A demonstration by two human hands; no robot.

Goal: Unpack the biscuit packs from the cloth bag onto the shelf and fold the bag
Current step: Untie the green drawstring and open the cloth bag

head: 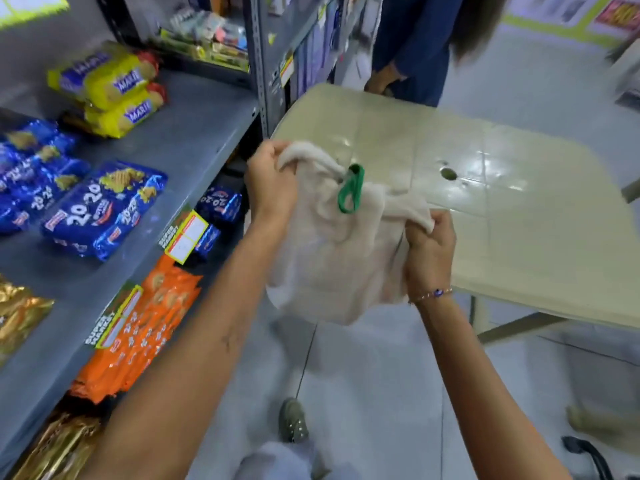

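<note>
Both hands gripping cream cloth bag by top corners, left hand and right hand, above near edge of beige table; blue biscuit packs lying on grey shelf.

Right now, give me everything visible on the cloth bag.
The cloth bag is cream, soft woven-looking fabric, crumpled and limp, hanging in the air between the shelf and the beige table. A green loop handle lies against its upper part. The left hand grips one upper edge, the right hand the other. It looks empty, not yet folded.
</note>
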